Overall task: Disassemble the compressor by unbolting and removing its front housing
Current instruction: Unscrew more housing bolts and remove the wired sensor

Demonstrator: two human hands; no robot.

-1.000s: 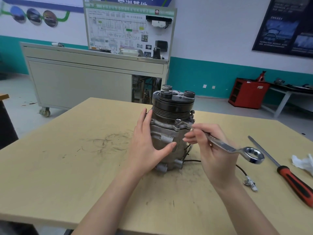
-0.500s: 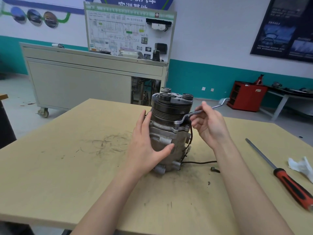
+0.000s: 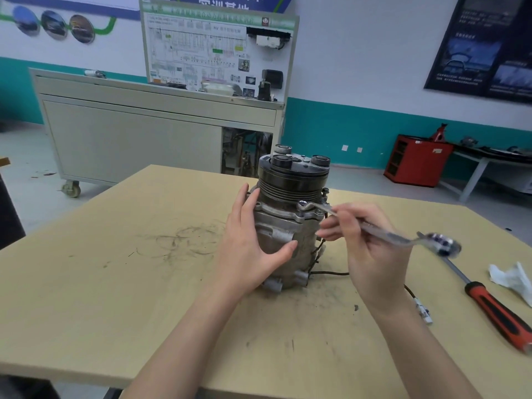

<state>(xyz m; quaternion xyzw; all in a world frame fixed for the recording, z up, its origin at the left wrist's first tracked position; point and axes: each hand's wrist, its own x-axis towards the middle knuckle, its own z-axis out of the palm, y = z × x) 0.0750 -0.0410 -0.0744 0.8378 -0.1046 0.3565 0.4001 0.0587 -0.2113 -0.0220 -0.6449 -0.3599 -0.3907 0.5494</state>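
A grey metal compressor (image 3: 288, 226) stands upright mid-table, its black pulley on top. My left hand (image 3: 253, 249) rests against its left side, fingers straight up the body and thumb across the front. A double-ended ring wrench (image 3: 383, 233) has one ring seated on a bolt (image 3: 301, 205) at the housing flange; its free end points right towards me and looks blurred. My right hand (image 3: 371, 249) holds the wrench's shaft between curled fingers and thumb, just right of the compressor.
A long screwdriver (image 3: 501, 309) with a red and black handle lies at the right of the wooden table (image 3: 115, 298), beside a crumpled white rag (image 3: 509, 276). The compressor's black cable and white plug (image 3: 423, 311) trail right. A grey trolley cabinet (image 3: 138, 139) stands behind.
Half a second ago the wrench handle pointed away to the back right; it has swung round on the bolt towards me and to the right. My left hand has stayed in place.
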